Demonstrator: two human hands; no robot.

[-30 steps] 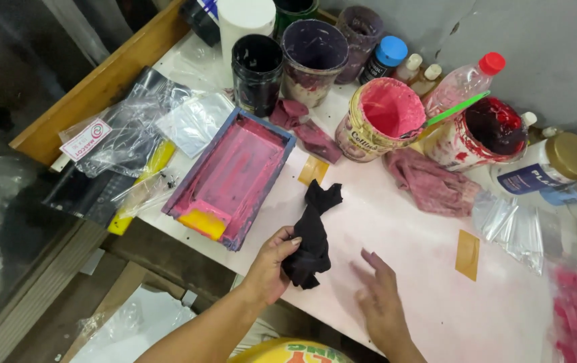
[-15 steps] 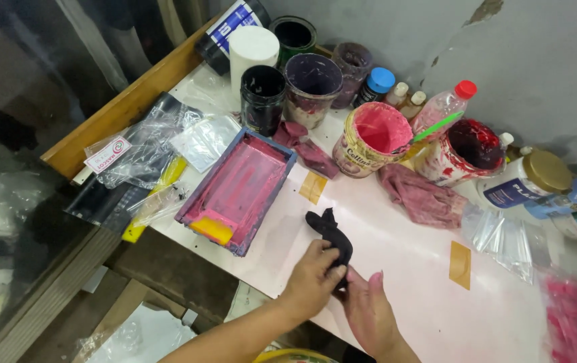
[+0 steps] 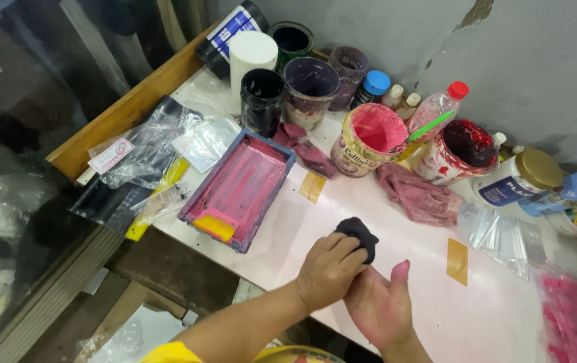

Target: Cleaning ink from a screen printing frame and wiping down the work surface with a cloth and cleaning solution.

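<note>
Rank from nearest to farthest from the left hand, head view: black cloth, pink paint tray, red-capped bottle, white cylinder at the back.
1. Black cloth: bunched in the left hand, on the table.
2. Pink paint tray: to the left of the hand.
3. Red-capped bottle: behind, right, by the wall.
4. White cylinder: far back left.

Likely printing or paint workshop: stained worktable [image 3: 396, 249], open ink tubs [image 3: 367, 139], pink-smeared tray [image 3: 238, 189], rags [image 3: 417, 193].
</note>
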